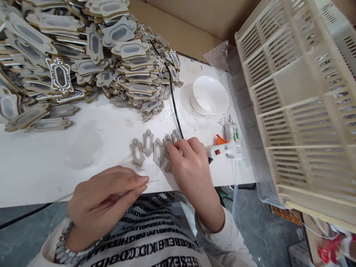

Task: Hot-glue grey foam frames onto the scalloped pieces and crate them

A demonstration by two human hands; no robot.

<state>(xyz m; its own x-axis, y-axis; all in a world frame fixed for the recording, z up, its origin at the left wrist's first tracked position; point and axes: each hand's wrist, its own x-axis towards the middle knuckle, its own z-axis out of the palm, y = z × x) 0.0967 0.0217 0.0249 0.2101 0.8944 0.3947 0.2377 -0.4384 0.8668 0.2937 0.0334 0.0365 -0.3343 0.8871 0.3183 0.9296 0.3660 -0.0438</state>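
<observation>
A person's left hand (104, 198) pinches a thin pale strand (152, 181) while the right hand (191, 161) bends over small grey ornamental frames (155, 152), just beyond that pinch; whether its fingers grip one is unclear. Right of them sits a white glue gun (228, 152), beyond, a white bowl (210, 96).

White table (116, 128): piled frames (87, 66), small grey frames (158, 142), bowl (213, 96), glue gun (222, 150).
</observation>
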